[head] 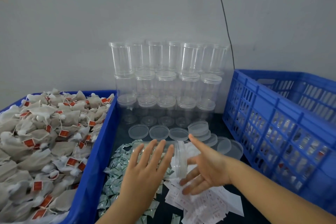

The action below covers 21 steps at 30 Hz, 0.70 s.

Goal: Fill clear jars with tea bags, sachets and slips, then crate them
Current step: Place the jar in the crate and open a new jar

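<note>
A clear jar [180, 158] lies on its side on the dark table, mouth pointing right. My left hand [145, 169] rests over its body with fingers straight and spread. My right hand [205, 167] is held open right at the jar's mouth, palm toward it, fingertips over the white paper slips [207, 203]. Small green-and-white sachets [116, 163] lie heaped under and left of my left hand. Tea bags with red tags [41, 132] fill the blue tub [99, 151] at the left. What the jar holds is too blurred to tell.
Several empty lidded jars [167, 82] are stacked in rows against the wall. Loose clear lids [138, 131] lie in front of them. A blue slatted crate [272, 114] with filled jars inside stands at the right. A black cable [225, 20] hangs down the wall.
</note>
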Each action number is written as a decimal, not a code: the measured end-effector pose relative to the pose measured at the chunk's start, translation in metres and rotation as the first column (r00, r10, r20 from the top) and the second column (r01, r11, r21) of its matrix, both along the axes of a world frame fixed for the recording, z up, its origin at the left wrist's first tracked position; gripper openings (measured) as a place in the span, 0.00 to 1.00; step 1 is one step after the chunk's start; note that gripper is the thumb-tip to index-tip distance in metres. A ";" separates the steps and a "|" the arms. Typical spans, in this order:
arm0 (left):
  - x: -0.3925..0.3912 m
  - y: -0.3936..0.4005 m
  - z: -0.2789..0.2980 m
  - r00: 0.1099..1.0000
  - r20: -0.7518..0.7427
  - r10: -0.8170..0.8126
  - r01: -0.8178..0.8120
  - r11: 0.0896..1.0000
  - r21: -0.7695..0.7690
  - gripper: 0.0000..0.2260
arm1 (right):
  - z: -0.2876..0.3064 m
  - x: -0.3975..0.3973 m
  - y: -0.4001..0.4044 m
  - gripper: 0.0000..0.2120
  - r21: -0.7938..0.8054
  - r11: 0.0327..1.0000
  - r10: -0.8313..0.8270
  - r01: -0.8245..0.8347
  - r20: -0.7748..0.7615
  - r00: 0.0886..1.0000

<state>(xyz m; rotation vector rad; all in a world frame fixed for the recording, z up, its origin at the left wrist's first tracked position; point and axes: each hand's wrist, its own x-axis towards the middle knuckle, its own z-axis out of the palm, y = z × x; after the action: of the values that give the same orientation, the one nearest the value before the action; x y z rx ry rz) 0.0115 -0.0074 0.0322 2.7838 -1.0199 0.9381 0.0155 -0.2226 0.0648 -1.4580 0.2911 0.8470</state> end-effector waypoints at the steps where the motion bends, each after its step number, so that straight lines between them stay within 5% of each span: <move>1: 0.000 0.000 -0.003 0.999 0.032 -0.010 0.010 1.000 0.008 0.45 | -0.003 -0.001 0.002 0.57 0.024 0.999 0.024 -0.023 -0.024 0.999; 4: -0.001 -0.002 -0.005 0.999 0.053 0.006 -0.008 0.999 0.035 0.43 | -0.005 -0.002 0.008 0.47 0.007 0.999 0.037 -0.037 0.054 0.998; 8: 0.000 0.004 -0.005 0.999 -0.025 0.030 -0.029 1.000 0.005 0.46 | -0.004 0.000 0.007 0.33 -0.141 0.988 0.108 -0.059 0.371 0.922; 14: 0.001 0.006 -0.004 0.982 -0.189 -0.012 0.013 1.000 0.001 0.43 | -0.008 -0.002 -0.002 0.44 -0.598 0.795 0.528 -0.105 0.596 0.605; 19: 0.002 0.008 -0.007 0.920 -0.386 -0.061 0.015 0.993 -0.120 0.42 | -0.017 -0.003 -0.005 0.43 -0.827 0.558 0.804 0.069 0.559 0.204; 21: 0.003 0.009 -0.011 0.911 -0.402 -0.087 0.028 0.988 -0.151 0.42 | -0.020 -0.004 -0.006 0.50 -0.808 0.586 0.780 0.068 0.584 0.224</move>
<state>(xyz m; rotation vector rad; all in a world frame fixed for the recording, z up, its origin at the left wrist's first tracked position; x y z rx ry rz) 0.0140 0.0011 0.0216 2.6470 -0.9199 0.3734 0.0115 -0.2283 0.0451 -2.6262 -0.8737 0.0401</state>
